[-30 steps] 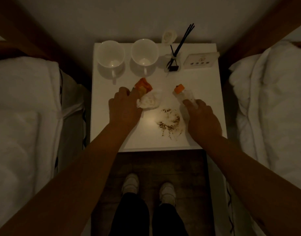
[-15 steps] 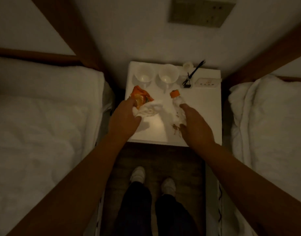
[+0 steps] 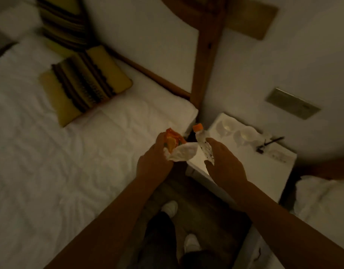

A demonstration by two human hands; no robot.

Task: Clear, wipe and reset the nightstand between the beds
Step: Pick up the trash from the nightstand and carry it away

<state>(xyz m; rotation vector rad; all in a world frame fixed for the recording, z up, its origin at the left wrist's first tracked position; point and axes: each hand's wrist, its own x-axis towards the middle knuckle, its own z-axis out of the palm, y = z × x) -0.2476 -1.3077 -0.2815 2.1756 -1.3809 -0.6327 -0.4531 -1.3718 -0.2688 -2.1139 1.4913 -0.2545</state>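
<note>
**Nightstand litter lifted in both hands**

Nightstand [image 3: 243, 171] stands white between the beds, just beyond the hands. Left hand [image 3: 154, 162] curls round an orange wrapper [image 3: 172, 139] and crumpled tissue [image 3: 183, 154]. Right hand [image 3: 224, 167] grips a clear bottle [image 3: 203, 144], orange cap uppermost. Farther back, two cups [image 3: 235, 131] sit on the top.

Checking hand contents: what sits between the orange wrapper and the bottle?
In the head view, a crumpled white tissue, held with the wrapper in the left hand, reaches toward the bottle in the right hand.
</note>
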